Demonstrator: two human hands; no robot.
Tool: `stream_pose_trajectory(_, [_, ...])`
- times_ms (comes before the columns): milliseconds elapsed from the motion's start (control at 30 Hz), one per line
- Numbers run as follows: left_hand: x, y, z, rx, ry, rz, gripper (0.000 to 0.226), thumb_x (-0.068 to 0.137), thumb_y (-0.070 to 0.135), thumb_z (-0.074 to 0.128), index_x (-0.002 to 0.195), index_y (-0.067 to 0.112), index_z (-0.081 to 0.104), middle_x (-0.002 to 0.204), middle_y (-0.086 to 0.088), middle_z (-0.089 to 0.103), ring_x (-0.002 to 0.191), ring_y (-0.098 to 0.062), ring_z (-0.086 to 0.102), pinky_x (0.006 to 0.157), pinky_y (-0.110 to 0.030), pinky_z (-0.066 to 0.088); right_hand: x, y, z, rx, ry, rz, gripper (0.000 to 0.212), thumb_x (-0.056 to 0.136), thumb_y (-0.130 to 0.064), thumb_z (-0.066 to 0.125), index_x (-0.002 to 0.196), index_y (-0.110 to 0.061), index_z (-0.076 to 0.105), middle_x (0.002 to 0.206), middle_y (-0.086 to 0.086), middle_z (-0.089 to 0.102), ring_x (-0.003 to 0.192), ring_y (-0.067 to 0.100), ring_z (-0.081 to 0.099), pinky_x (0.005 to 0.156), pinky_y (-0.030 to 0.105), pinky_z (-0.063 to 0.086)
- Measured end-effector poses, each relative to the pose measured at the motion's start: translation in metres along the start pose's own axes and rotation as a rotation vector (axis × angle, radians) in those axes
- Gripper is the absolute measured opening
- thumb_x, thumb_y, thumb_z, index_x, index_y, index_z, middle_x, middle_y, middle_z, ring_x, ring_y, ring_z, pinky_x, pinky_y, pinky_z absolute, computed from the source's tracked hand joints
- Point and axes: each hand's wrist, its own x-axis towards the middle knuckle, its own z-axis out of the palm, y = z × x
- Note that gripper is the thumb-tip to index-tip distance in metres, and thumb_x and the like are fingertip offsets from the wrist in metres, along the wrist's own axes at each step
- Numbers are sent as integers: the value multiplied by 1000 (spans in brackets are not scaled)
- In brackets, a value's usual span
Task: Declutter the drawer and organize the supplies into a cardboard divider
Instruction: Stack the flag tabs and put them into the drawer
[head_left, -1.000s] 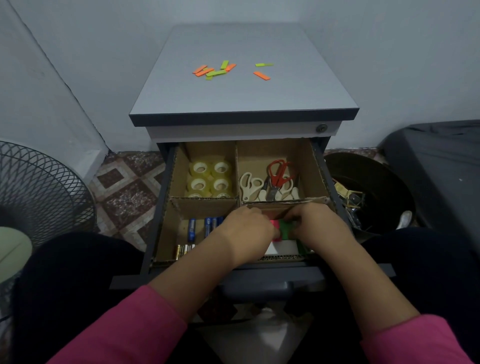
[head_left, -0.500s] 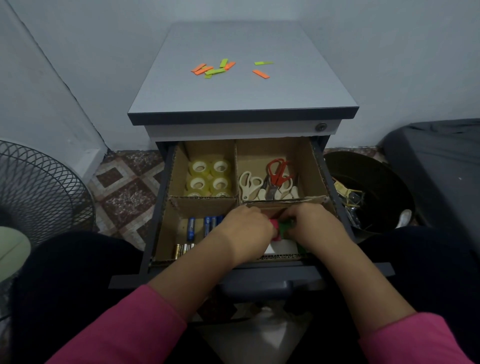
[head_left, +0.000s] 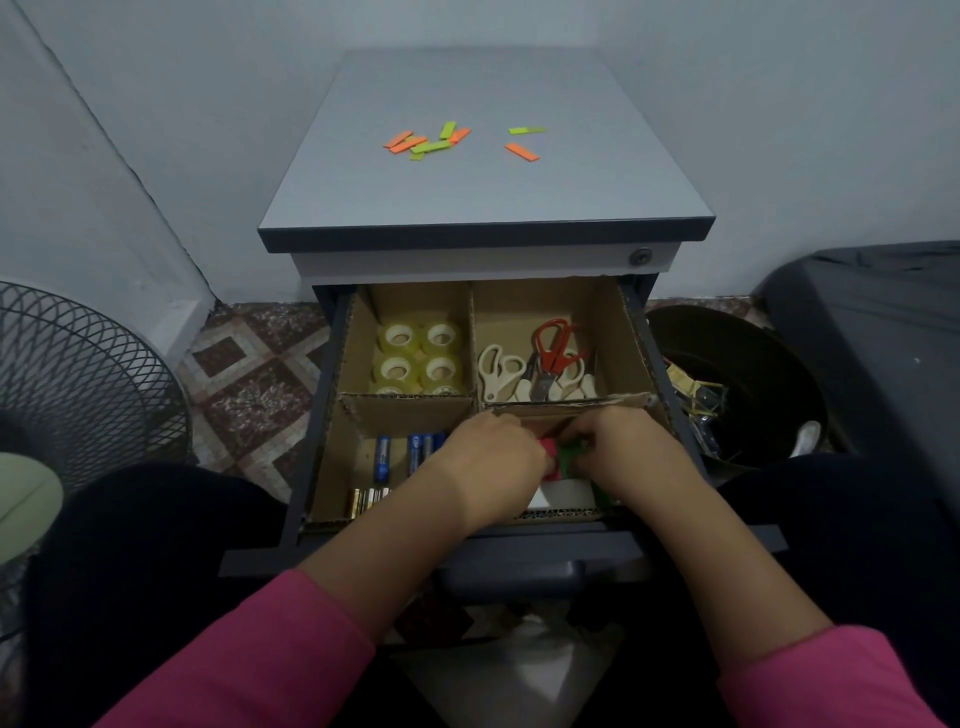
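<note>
A grey pedestal cabinet (head_left: 483, 171) stands against the wall with its top drawer (head_left: 519, 545) pulled fully out toward the seated person, presumably so that every cell can be reached from above. The drawer is lined by a cardboard divider (head_left: 472, 358) that splits it into four compartments, each apparently given to one kind of supply. The far left cell holds tape rolls (head_left: 418, 358) packed side by side; the far right cell holds several scissors (head_left: 540, 369) lying flat with handles overlapping; the near left cell holds batteries (head_left: 400, 457), some blue ones and a row of gold-ended ones against the near wall. Both hands work together in the near right cell: the left hand (head_left: 488, 457) and right hand (head_left: 628, 452) meet knuckle to knuckle over small pink and green sticky pads (head_left: 558, 457), with a white pad (head_left: 563, 493) just beneath. Their fingers curl down around these pads, seemingly squaring them into a stack, though the exact hold is hidden under the knuckles. Loose orange and green sticky flags (head_left: 431, 141) lie scattered on the cabinet top, seemingly not yet sorted.
</note>
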Motion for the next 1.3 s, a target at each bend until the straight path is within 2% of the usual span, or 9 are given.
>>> stream_pose_trajectory(100, [0, -2, 1, -31, 14, 7, 43, 94, 6, 42, 132, 21, 52, 108, -7, 59, 104, -27, 52, 84, -38, 42, -1, 2, 0, -56, 38, 69, 30, 86, -12, 57, 111, -25, 68, 107, 4, 64, 98, 25, 62, 84, 36, 54])
stream_pose_trajectory(167, [0, -5, 2, -143, 76, 3, 42, 93, 5, 42, 129, 21, 56, 106, -6, 59, 103, -26, 53, 82, -37, 44, -3, 5, 2, -121, 106, 109, 22, 87, -9, 53, 103, -16, 67, 96, 6, 63, 93, 26, 63, 74, 32, 52])
stream_pose_trajectory(233, [-4, -10, -1, -406, 194, -34, 37, 96, 11, 43, 125, 23, 62, 109, -3, 62, 105, -22, 55, 87, -37, 47, -6, 6, 5, -152, 107, 124, 14, 90, -11, 52, 99, -11, 64, 92, 6, 62, 92, 26, 64, 67, 30, 46])
stream_pose_trajectory(333, [-10, -22, -8, -752, 473, -166, 28, 96, 17, 49, 116, 23, 68, 112, 5, 66, 106, -8, 57, 94, -29, 46, -7, 4, 6, -163, 64, 143, 16, 92, -10, 49, 102, -7, 61, 105, 9, 64, 99, 28, 63, 68, 30, 42])
stream_pose_trajectory(467, [-14, -35, -8, -1293, 719, -417, 22, 93, 9, 56, 99, 23, 71, 89, 8, 67, 78, 2, 60, 72, -15, 50, -6, 2, 5, -166, 57, 153, 19, 93, -8, 46, 106, -6, 60, 111, 11, 63, 103, 29, 62, 70, 30, 42])
stream_pose_trajectory(567, [-12, -40, -6, -1473, 798, -518, 22, 92, 4, 55, 92, 19, 70, 72, 1, 63, 61, 6, 55, 59, -7, 42, -7, 1, 5, -187, 53, 165, 19, 93, -8, 48, 108, -6, 59, 112, 11, 62, 103, 28, 62, 72, 31, 44])
stream_pose_trajectory(867, [-12, -36, -10, -1503, 735, -488, 21, 93, 4, 52, 94, 16, 69, 76, -6, 64, 63, 4, 55, 59, -6, 42, -6, -2, 3, -175, 36, 168, 19, 91, -8, 49, 106, -7, 60, 111, 10, 61, 103, 28, 61, 74, 34, 46])
stream_pose_trajectory(1033, [-13, -35, -10, -1514, 736, -484, 20, 93, 3, 52, 96, 13, 69, 76, -5, 64, 62, 7, 55, 60, -6, 42, -9, -2, 2, -201, 102, 159, 19, 92, -7, 47, 106, -8, 59, 110, 10, 61, 102, 28, 62, 72, 33, 45])
stream_pose_trajectory(1300, [-11, -35, -8, -1520, 724, -481, 22, 93, 6, 53, 91, 20, 69, 73, 0, 64, 64, 2, 55, 61, -11, 43, -7, -2, 6, -204, 101, 172, 17, 92, -6, 47, 103, -8, 60, 108, 9, 62, 100, 27, 62, 71, 32, 43])
